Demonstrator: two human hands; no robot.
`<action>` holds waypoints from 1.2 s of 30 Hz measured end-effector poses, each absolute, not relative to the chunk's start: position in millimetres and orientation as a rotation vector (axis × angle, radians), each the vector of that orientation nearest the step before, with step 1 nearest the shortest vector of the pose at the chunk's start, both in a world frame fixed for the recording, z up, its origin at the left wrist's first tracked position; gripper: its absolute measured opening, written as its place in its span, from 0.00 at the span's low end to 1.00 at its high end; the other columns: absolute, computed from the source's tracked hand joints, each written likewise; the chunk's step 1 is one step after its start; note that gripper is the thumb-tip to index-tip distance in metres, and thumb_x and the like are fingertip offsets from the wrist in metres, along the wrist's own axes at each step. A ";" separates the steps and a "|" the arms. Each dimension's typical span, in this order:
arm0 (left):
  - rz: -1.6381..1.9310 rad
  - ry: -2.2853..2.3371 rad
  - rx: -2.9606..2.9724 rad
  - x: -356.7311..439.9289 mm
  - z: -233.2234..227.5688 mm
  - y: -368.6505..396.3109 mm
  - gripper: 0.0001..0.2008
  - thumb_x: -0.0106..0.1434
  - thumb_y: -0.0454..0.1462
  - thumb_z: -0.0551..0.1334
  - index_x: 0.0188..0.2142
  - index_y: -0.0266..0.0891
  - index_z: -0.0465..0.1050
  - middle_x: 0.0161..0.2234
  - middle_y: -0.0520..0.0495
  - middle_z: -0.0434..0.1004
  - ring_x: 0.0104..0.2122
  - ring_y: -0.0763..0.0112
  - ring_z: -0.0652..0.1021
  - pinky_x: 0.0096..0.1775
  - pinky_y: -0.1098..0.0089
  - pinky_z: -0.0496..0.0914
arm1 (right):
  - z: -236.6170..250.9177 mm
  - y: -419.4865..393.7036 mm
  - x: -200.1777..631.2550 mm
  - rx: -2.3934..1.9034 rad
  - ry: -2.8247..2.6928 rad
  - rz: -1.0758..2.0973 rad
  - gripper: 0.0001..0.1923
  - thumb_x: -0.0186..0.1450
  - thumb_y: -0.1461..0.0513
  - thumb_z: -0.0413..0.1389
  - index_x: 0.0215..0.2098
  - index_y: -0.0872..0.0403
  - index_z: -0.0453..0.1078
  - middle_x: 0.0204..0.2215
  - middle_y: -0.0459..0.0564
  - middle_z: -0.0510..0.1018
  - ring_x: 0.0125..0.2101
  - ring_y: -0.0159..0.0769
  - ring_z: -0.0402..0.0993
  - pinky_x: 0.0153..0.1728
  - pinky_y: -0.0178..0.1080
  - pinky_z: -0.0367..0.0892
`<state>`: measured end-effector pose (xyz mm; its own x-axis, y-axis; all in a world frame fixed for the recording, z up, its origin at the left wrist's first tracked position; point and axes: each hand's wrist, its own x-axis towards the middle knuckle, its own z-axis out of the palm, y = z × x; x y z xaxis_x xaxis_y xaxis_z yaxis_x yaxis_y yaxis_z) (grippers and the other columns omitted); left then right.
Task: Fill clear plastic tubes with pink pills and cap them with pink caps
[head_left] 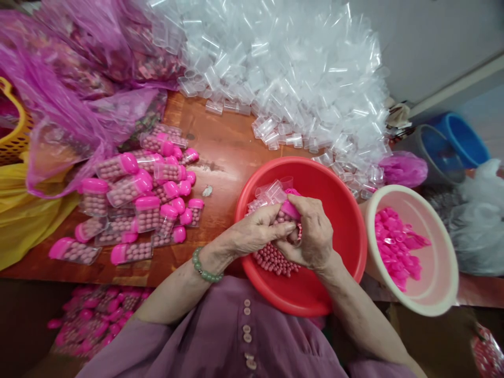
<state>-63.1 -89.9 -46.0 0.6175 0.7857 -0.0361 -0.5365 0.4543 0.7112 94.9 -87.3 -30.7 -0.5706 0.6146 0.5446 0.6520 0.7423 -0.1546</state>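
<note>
Over the red basin [356, 210], my two hands meet on one small item. My left hand [258, 228] is closed round a small clear bottle of pink beads, mostly hidden by my fingers. A bright pink cap [290, 209] shows at the bottle's upper end, gripped by the closed fingers of my right hand [313, 231]. Below my hands, loose pink beads [275, 260] lie in the basin. Several clear empty bottles [273, 193] rest on the beads just beyond my left fingers.
Capped bead-filled bottles [147, 212] lie piled on the wooden table [222, 142] at left. A large heap of clear bottles [283, 79] covers the back. Pink caps [397, 247] fill part of a white bucket [451, 262] at right. Purple bags [74, 105] stand back left.
</note>
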 end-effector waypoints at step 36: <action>0.812 0.588 0.407 -56.0 -34.9 -81.9 0.24 0.67 0.54 0.56 0.40 0.36 0.78 0.32 0.42 0.81 0.39 0.59 0.81 0.41 0.63 0.74 | -28.6 -78.8 103.2 -0.947 -2.328 0.170 0.36 0.57 0.56 0.62 0.61 0.53 0.57 0.49 0.59 0.76 0.48 0.49 0.75 0.45 0.52 0.73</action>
<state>-56.0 -81.9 -34.9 0.5448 0.7709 -0.3300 -0.5541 0.6263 0.5484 103.2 -78.8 -28.6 -0.5565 0.6692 0.4925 0.5904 0.7355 -0.3324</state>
